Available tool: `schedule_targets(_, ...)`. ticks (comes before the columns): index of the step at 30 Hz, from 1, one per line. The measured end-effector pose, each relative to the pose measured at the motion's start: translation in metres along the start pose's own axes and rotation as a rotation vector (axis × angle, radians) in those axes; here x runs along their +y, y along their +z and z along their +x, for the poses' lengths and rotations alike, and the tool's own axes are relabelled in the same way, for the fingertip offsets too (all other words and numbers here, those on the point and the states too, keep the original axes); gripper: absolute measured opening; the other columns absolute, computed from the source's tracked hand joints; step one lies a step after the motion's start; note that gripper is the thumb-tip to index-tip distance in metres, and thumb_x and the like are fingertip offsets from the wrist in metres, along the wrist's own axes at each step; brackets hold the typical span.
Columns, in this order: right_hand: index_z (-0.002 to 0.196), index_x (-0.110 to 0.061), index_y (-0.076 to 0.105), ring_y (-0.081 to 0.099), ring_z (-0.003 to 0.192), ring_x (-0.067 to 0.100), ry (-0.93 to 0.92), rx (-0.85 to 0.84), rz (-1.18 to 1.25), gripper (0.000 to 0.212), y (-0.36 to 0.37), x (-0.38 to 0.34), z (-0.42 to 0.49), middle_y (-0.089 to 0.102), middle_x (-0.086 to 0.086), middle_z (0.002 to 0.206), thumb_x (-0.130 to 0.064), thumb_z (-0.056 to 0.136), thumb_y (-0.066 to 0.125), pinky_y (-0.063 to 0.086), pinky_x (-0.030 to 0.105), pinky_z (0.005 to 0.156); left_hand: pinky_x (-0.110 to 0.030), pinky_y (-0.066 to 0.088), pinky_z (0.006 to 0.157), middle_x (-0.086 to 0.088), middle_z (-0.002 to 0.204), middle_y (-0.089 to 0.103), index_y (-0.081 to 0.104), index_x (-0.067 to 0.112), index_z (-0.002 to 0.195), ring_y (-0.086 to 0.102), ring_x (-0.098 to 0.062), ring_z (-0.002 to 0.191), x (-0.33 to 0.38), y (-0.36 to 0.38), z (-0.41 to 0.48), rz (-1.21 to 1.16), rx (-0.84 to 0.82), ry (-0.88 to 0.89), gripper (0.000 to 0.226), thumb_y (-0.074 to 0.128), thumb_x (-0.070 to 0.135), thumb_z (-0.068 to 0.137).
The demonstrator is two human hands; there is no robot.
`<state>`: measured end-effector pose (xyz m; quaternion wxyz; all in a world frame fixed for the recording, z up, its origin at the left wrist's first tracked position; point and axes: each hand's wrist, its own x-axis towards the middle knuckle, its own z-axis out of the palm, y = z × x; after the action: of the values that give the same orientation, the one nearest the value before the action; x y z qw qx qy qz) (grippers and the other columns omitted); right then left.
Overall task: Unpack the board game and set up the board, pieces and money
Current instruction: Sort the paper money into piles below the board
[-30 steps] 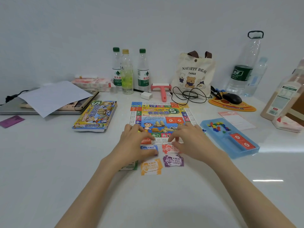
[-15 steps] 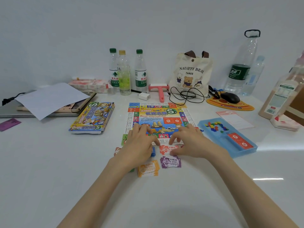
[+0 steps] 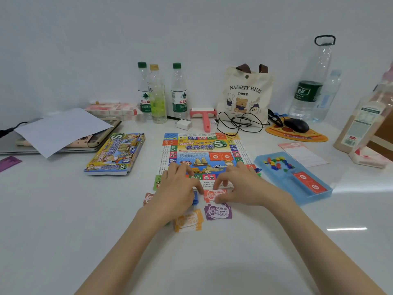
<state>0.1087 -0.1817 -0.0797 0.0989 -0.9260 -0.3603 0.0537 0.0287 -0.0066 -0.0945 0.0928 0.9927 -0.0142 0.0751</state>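
Observation:
The colourful game board [image 3: 204, 154] lies flat at the table's middle. Small stacks of paper money sit along its near edge: brown [image 3: 148, 198], blue [image 3: 195, 199], red [image 3: 212, 194], orange [image 3: 188, 220] and purple [image 3: 218, 211]. My left hand [image 3: 178, 188] curls over the blue stack and hides most of it. My right hand [image 3: 240, 184] pinches the red stack between thumb and fingers. To the right, a blue tray [image 3: 265, 173] holds small coloured pieces [image 3: 276, 163] and red cards [image 3: 309, 183]. The game box [image 3: 116, 154] lies left of the board.
Along the back stand bottles [image 3: 157, 94], a bear tote bag [image 3: 244, 96], a pink roller [image 3: 204, 118], a cable and a mouse [image 3: 296, 124] on its pad. A laptop under a paper sheet [image 3: 61, 128] is at left; a leaflet [image 3: 302, 154] and more bottles at right.
Both hands have drawn back slightly from the board's near edge onto the money stacks. A brown stack has come into view left of my left hand.

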Motion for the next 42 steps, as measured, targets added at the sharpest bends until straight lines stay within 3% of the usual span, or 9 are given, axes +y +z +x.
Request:
schedule_targets(5,0.107,-0.036,0.063,0.031,0.101,0.01,-0.027,0.005,0.007,0.032,0.001,0.001,0.001,0.053,-0.01,0.104,-0.05,0.08,0.07,0.029,0.032,0.085,-0.028,0.023,0.1,0.008,0.136,0.032,0.062,0.039,0.119,0.021,-0.016,0.124,0.0,-0.001,0.0,-0.017,-0.015,-0.005,0.041,0.038,0.012,0.099)
schedule_targets(16,0.104,-0.034,0.064,0.038,0.1,0.009,-0.048,0.097,0.026,0.024,0.003,-0.001,0.0,0.056,-0.011,0.1,-0.046,0.083,0.067,0.034,0.029,0.086,-0.026,0.023,0.098,0.009,0.136,0.034,0.061,0.038,0.12,0.021,-0.015,0.121,0.001,-0.004,-0.001,-0.053,-0.007,-0.002,0.042,0.037,0.011,0.098)
schedule_targets(20,0.093,-0.037,0.065,0.044,0.096,0.008,-0.055,0.138,0.11,0.018,-0.005,0.0,-0.011,0.057,-0.015,0.092,-0.05,0.081,0.068,0.04,0.031,0.086,-0.026,0.022,0.098,0.01,0.134,0.036,0.06,0.035,0.122,0.021,-0.015,0.121,0.003,-0.011,-0.002,-0.073,0.038,0.012,0.039,0.037,0.013,0.099)
schedule_targets(26,0.109,-0.039,0.061,0.04,0.102,0.011,-0.069,-0.023,0.028,0.046,-0.004,-0.006,-0.034,0.054,-0.014,0.101,-0.064,0.071,0.07,0.039,0.032,0.092,-0.025,0.022,0.099,0.012,0.131,0.038,0.062,0.037,0.119,0.022,-0.013,0.119,0.009,-0.013,-0.009,-0.078,0.044,0.031,0.039,0.038,0.014,0.099)
schedule_targets(31,0.112,-0.034,0.059,0.039,0.102,0.011,-0.073,-0.009,0.013,0.048,0.003,-0.012,-0.035,0.052,-0.013,0.102,-0.061,0.074,0.069,0.033,0.027,0.085,-0.024,0.024,0.1,0.012,0.127,0.04,0.062,0.037,0.119,0.024,-0.013,0.116,0.008,-0.013,-0.022,-0.094,0.095,0.035,0.036,0.04,0.016,0.099)
schedule_targets(37,0.104,-0.034,0.062,0.04,0.103,0.011,-0.074,-0.015,0.019,0.033,0.006,-0.012,-0.036,0.055,-0.011,0.104,-0.054,0.078,0.069,0.035,0.029,0.088,-0.021,0.022,0.094,0.016,0.118,0.035,0.059,0.041,0.119,0.017,-0.005,0.105,0.002,-0.014,-0.04,-0.116,0.069,0.027,0.027,0.044,0.045,0.097)
schedule_targets(40,0.106,-0.033,0.063,0.04,0.103,0.011,-0.075,-0.022,0.011,0.032,0.005,-0.012,-0.038,0.057,-0.011,0.104,-0.051,0.08,0.069,0.037,0.032,0.091,-0.021,0.018,0.089,0.015,0.111,0.03,0.058,0.043,0.119,0.013,-0.004,0.098,-0.004,-0.016,-0.049,-0.063,-0.017,0.039,0.069,0.037,0.082,0.066)
schedule_targets(42,0.108,-0.034,0.062,0.041,0.101,0.011,-0.08,-0.019,0.016,0.032,0.004,-0.012,-0.039,0.057,-0.012,0.103,-0.05,0.081,0.069,0.038,0.032,0.09,-0.025,0.022,0.094,0.013,0.112,0.03,0.057,0.043,0.12,0.013,-0.006,0.1,-0.006,-0.016,-0.054,-0.026,-0.055,0.042,0.077,0.042,0.085,0.057)
